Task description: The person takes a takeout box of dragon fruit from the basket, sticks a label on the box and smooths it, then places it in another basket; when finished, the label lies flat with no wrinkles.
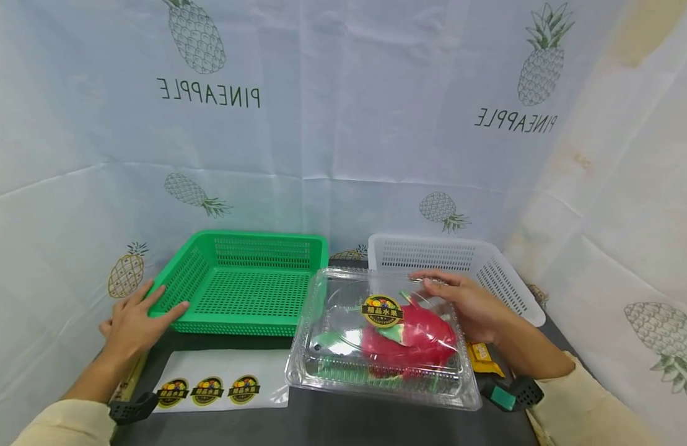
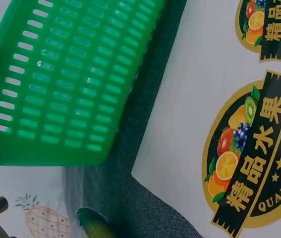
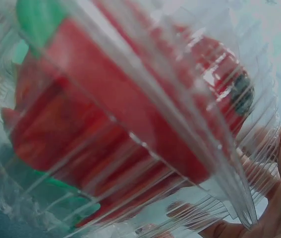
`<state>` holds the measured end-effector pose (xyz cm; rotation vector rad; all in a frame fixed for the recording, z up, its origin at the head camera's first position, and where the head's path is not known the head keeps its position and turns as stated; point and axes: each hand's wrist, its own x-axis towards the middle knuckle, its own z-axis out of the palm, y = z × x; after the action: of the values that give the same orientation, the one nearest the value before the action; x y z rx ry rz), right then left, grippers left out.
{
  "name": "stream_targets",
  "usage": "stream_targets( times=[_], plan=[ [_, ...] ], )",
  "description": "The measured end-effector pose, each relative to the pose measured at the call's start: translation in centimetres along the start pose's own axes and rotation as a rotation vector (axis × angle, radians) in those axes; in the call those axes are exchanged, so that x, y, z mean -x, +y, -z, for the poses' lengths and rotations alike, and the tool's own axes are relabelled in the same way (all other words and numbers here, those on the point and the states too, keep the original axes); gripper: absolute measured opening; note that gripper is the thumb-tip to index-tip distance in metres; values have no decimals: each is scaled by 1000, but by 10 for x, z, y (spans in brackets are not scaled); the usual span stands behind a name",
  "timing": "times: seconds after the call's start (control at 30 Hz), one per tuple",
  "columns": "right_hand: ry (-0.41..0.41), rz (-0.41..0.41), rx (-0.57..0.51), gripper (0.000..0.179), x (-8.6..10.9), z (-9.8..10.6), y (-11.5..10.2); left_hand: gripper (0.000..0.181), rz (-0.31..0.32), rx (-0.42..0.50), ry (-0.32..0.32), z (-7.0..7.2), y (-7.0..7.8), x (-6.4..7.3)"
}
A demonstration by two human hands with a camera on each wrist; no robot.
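Note:
My right hand (image 1: 474, 306) grips a clear plastic clamshell box (image 1: 334, 371) by its right side, the box tilted over the table. Inside the box lies a red dragon fruit (image 1: 427, 334) with green tips, also visible through the ridged plastic wall in the right wrist view. A round black-and-gold fruit label (image 1: 382, 311) is stuck on the lid. At the left, my left hand (image 1: 134, 325) rests with spread fingers on the near left corner of a green plastic basket (image 1: 243, 328). Only a sliver of that hand shows in the left wrist view, beside the green slotted wall.
A white sheet (image 1: 209, 365) with three round labels (image 1: 207, 390) lies before the green basket. Behind the box stands a white basket (image 1: 510, 279), partly covered by the box and right arm. A yellow packet (image 1: 484, 359) lies under the right forearm. Pineapple-print cloth (image 1: 343, 136) encloses the table.

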<state>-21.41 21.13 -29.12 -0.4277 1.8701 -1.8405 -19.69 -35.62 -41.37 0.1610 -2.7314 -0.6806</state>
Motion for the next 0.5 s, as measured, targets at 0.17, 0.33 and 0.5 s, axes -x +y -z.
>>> stream_targets(
  times=[0.17,0.33,0.5],
  plan=[
    [47,-5,31,34,-9,-1,-14,85,1,-1,-12,0,1,1],
    [66,-25,9,34,-21,-2,-28,85,9,10,-36,1,3,0],
    [65,-31,33,40,-36,-4,-41,86,13,6,-41,3,2,0]
  ],
)
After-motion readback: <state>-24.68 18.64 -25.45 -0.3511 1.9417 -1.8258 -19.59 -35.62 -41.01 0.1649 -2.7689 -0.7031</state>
